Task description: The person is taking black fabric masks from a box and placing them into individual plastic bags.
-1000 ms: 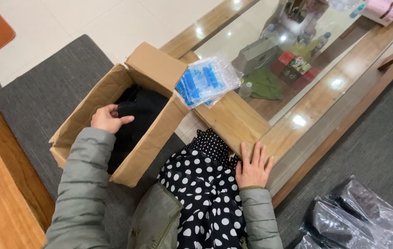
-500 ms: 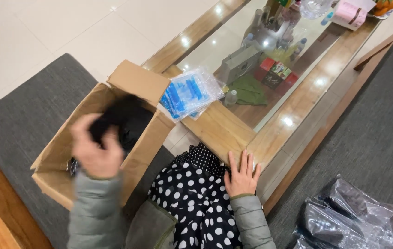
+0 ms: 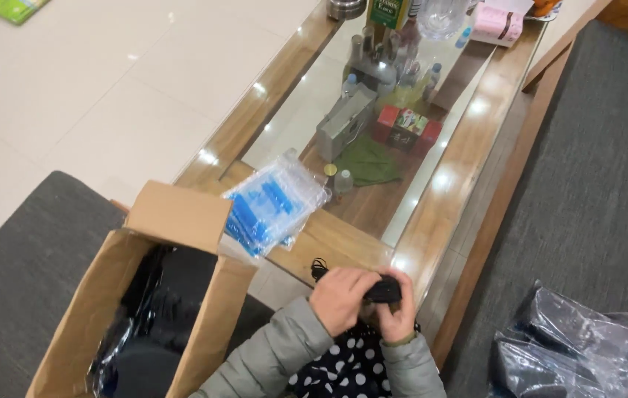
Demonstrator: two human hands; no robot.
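My left hand (image 3: 341, 298) and my right hand (image 3: 396, 318) meet over the near end of the wooden coffee table (image 3: 469, 158). Between them they grip a small black object (image 3: 382, 292). A thin black cord (image 3: 319, 267) runs off it toward the left. An open cardboard box (image 3: 174, 221) sits at my left on a grey cushion. It holds dark items in clear plastic (image 3: 153, 309). My lap below the hands shows black cloth with white dots (image 3: 343, 368).
A stack of blue-printed clear bags (image 3: 273, 206) lies on the table's near corner. Under the glass top are a red box (image 3: 406, 129), a green cloth (image 3: 369, 162) and bottles. Bagged dark items (image 3: 579, 346) lie on the grey seat at right.
My left hand came out of the box and went right to the table edge. My right hand lifted off the table. Both now grip the small black object.
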